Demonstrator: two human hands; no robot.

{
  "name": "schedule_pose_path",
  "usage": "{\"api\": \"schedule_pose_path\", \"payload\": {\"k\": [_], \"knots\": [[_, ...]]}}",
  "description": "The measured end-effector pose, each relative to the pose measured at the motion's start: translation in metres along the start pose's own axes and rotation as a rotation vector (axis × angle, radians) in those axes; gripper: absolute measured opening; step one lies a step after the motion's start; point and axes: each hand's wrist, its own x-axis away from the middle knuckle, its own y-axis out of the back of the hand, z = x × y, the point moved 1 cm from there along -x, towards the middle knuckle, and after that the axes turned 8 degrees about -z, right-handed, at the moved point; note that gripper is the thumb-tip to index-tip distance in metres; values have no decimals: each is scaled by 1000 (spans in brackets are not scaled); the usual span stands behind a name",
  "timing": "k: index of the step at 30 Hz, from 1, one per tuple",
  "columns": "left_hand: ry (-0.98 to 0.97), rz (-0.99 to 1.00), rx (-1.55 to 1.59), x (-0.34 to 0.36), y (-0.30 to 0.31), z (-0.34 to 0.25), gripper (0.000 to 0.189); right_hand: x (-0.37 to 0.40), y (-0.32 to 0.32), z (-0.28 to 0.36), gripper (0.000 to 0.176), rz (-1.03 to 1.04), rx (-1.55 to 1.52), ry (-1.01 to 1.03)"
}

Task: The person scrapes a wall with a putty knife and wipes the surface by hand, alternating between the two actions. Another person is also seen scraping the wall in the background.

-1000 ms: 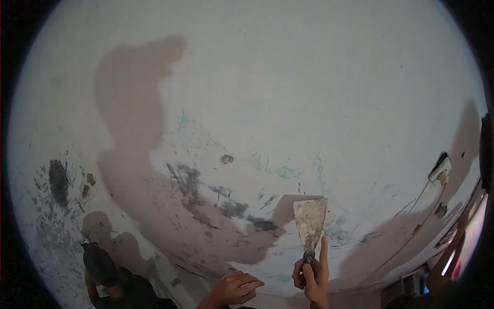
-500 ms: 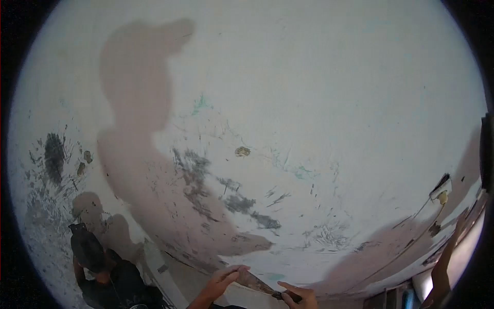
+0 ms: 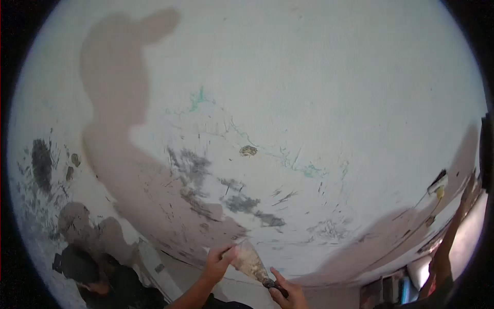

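Note:
A putty knife (image 3: 250,264) with a broad, stained blade is in front of me at the bottom of the head view, its blade pointing up and left. My right hand (image 3: 289,293) is closed on the dark handle, with a finger stretched along it. At the blade's left edge, my left hand (image 3: 219,263) pinches the metal between thumb and fingers. Beyond both hands rises a pale wall (image 3: 329,92), marked with dark scraped patches (image 3: 242,204), green traces (image 3: 311,170) and a small hole (image 3: 248,150).
At lower left, a person (image 3: 116,280) in dark clothes and headwear is close to the wall. Another person's arm (image 3: 447,247) reaches up the wall at right, near a socket with a yellow plug (image 3: 440,192) and a hanging cord. Items (image 3: 388,289) stand at lower right.
The putty knife has turned so its blade shows broader and points more upward. My left hand has shifted slightly left and up. The arm at right reaches higher.

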Motion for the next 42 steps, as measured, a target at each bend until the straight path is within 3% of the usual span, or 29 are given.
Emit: {"api": "schedule_pose_path", "payload": {"k": [2,4,9,11,17,20,22,26,29,32,34,37,42], "knots": [[55,-1,133,-23,-2,-10,30,-13,-14,16,54,-129,-48,-11],[-166,236,87,-51,-10,-31,30,-27,-27,20,61,-78,-202,-144],[-290,336,203,-86,-36,-102,31,-73,-37,60,53,-286,-228,-175],[-361,359,241,-96,-45,-122,31,-84,-39,66,52,-333,-155,-74],[-386,337,225,-111,-47,-130,33,-102,-44,76,55,-369,-176,-166],[-384,231,285,-108,-49,-142,35,-111,-48,86,53,-397,-162,-138],[-466,261,60,-110,-44,-144,36,-110,-54,90,52,-450,-193,-117],[-353,285,115,-102,-48,-155,36,-110,-60,91,52,-511,-282,-106],[-483,272,8,-105,-45,-153,37,-111,-59,97,52,-509,-240,-140],[-312,353,9,-104,-38,-153,34,-109,-58,95,52,-461,-204,-248],[-161,467,111,-106,-38,-159,47,-116,-57,95,53,-477,-119,-221],[-109,460,68,-104,-36,-158,49,-107,-59,79,53,-463,-136,-54],[-137,394,131,-99,-40,-160,42,-111,-52,93,53,-437,-198,-81]]}}
